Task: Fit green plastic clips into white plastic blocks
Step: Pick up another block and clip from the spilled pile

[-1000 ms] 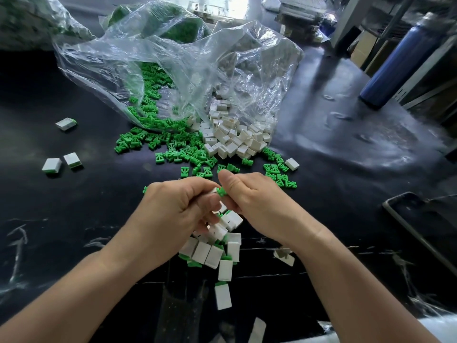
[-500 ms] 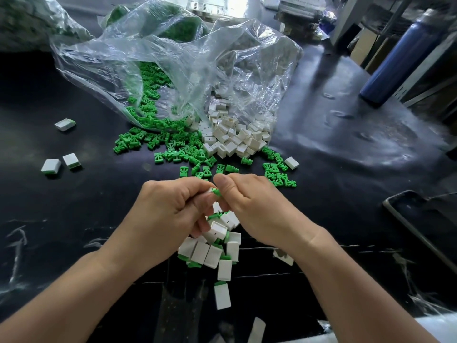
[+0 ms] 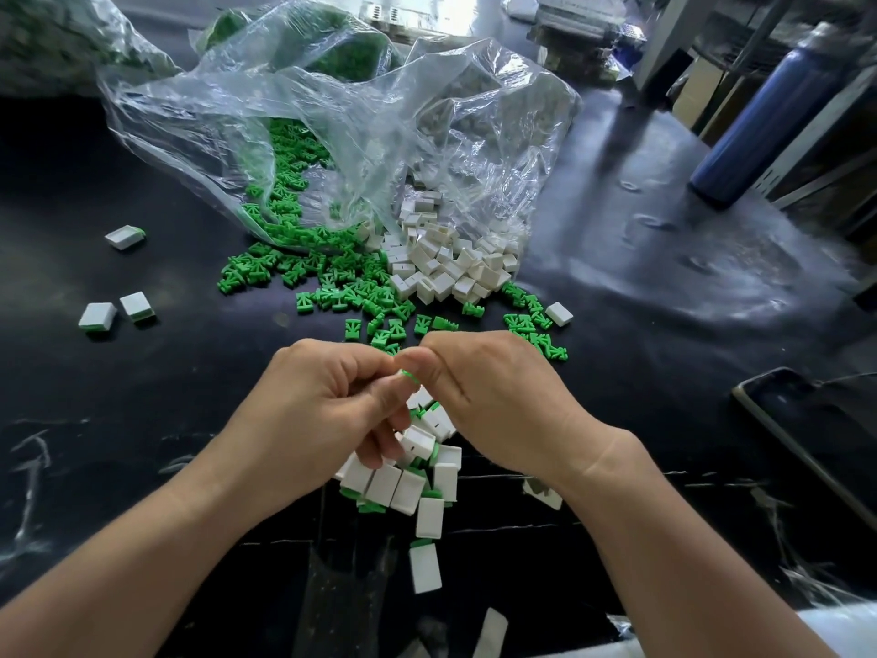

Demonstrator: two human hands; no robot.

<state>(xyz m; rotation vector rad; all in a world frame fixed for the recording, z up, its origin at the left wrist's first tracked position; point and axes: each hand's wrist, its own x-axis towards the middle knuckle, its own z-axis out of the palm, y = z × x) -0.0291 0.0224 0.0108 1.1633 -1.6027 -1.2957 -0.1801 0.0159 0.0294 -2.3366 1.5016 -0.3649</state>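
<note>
My left hand and my right hand meet fingertip to fingertip over the dark table. Between them a green clip shows, pinched by my right thumb and fingers. My left fingers curl round a white block that is almost hidden. Beneath the hands lies a heap of white blocks with green clips in them. Loose green clips and loose white blocks spill from clear plastic bags farther back.
Three fitted blocks lie apart at the left. A blue bottle stands at the back right. A dark tray sits at the right edge. One white block lies by the right-hand clips.
Both hands have drifted slightly away from me and closed together. The green clip is now more covered by the fingertips than before.
</note>
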